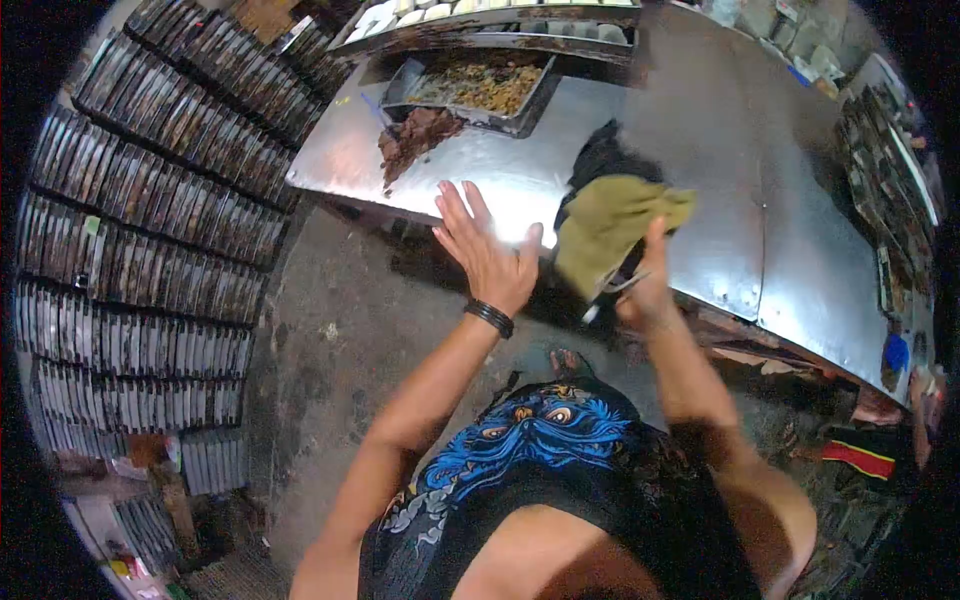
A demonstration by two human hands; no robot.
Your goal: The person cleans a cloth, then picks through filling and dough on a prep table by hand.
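Note:
My left hand, with a black band on the wrist, hangs over the table's front edge. Its fingers are spread and nothing is in them. My right hand grips a crumpled olive-green and black fabric piece. The thumb presses on the olive side, and a thin pale strip and a white tip show by the fingers. Under the fabric is the shiny metal table. Beyond my left fingertips lies a heap of brown crumbs in front of a metal tray of brown and yellowish bits.
Racks packed with dark flat trays line the left side. At the back, a large tray holds rows of pale pieces. More stacked metal pans and a blue object sit to the right. The floor is grey and stained.

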